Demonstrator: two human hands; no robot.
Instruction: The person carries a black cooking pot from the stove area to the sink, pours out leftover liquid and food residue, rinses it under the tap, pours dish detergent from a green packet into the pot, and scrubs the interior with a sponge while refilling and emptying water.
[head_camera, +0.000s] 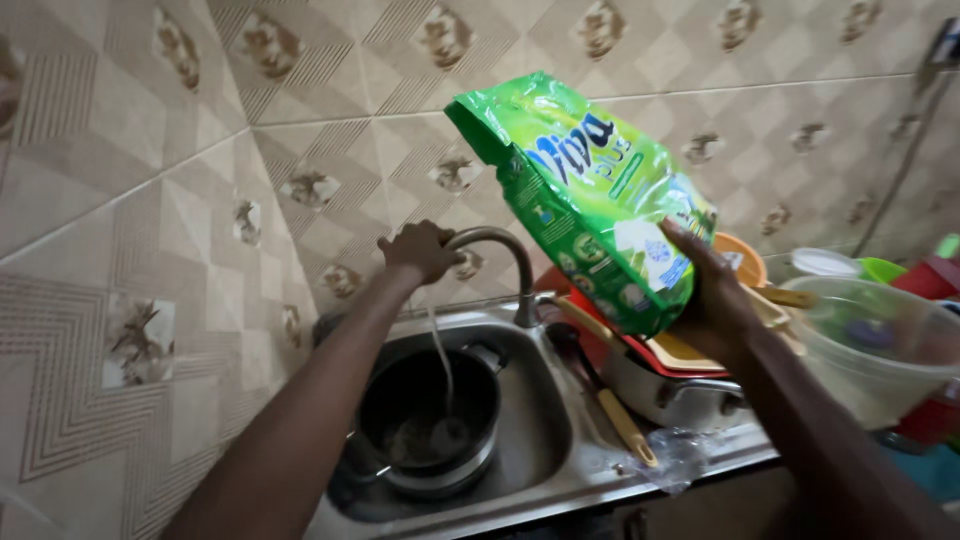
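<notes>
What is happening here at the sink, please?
A person stands at a steel sink set against a tiled wall. The left hand rests on the curved tap, and a thin stream of water falls into a dark pot in the basin. The right hand holds up a green bag, tilted, above the drainboard. Beside the sink lie stacked dishes, a utensil with a yellow handle and a clear plastic bowl.
</notes>
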